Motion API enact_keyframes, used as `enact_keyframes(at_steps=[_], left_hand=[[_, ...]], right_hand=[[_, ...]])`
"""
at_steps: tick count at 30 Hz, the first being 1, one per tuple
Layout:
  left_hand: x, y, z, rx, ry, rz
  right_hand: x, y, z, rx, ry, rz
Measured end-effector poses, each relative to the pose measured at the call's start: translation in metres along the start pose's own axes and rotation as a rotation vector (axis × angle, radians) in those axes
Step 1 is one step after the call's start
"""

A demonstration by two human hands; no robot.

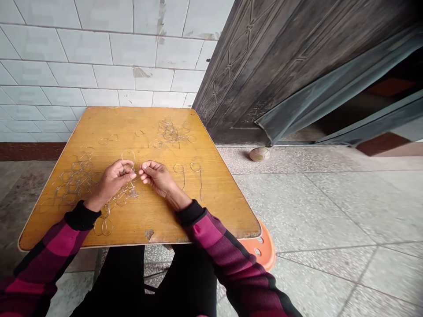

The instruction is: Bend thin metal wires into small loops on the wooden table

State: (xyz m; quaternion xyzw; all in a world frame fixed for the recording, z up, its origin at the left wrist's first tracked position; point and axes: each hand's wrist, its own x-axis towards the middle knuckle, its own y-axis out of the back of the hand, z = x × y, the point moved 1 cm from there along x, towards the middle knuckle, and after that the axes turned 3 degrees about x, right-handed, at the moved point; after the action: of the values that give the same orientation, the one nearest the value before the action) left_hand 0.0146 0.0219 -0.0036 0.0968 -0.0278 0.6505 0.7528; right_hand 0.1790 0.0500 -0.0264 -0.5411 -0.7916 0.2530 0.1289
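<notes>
My left hand [114, 178] is closed in a pinch on a thin wire loop piece [128, 157] that stands up from a chain of linked wire loops [114, 204] trailing toward me on the wooden table [205, 207]. My right hand [155, 175] is curled right beside it, fingertips pressed together near the same wire; what it grips is too fine to make out. Both sleeves are pink and black plaid.
A heap of linked wire loops [74, 180] lies at the left, another tangle [170, 132] at the far middle. Two single loops with tails [190, 169] lie right of my right hand. An orange stool [261, 248] pokes out under the table's right corner. A dark door [280, 66] stands at the right.
</notes>
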Motion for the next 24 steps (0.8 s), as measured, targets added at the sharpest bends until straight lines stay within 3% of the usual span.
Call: enact_keyframes(at_steps=[3, 5, 8, 10, 11, 14, 17, 20, 24], left_hand=[[0.000, -0.004, -0.006, 0.048, -0.040, -0.054], [0.000, -0.004, -0.010, 0.129, -0.084, -0.013], [0.001, -0.002, -0.014, 0.252, -0.142, 0.095], [0.000, -0.001, -0.015, 0.313, -0.178, 0.156], [0.000, -0.001, -0.015, 0.347, -0.199, 0.185], [-0.002, -0.002, -0.015, 0.508, -0.290, 0.255], [-0.004, -0.005, -0.014, 0.729, -0.440, 0.284], [-0.005, -0.007, -0.012, 0.864, -0.565, 0.287], [-0.005, -0.005, -0.008, 0.900, -0.610, 0.281]], right_hand=[[0.004, 0.001, 0.007, -0.256, 0.069, 0.054], [0.001, 0.001, 0.004, -0.531, 0.270, 0.160], [-0.015, -0.006, -0.009, -0.894, 0.687, 0.307], [-0.025, -0.014, -0.015, -1.037, 0.846, 0.293], [-0.028, -0.017, -0.015, -1.081, 0.860, 0.256], [-0.028, -0.025, -0.009, -1.105, 0.732, 0.148], [-0.018, -0.025, 0.000, -1.010, 0.604, 0.147], [-0.010, -0.022, 0.004, -0.775, 0.505, 0.145], [-0.007, -0.018, 0.000, -0.335, 0.276, 0.136]])
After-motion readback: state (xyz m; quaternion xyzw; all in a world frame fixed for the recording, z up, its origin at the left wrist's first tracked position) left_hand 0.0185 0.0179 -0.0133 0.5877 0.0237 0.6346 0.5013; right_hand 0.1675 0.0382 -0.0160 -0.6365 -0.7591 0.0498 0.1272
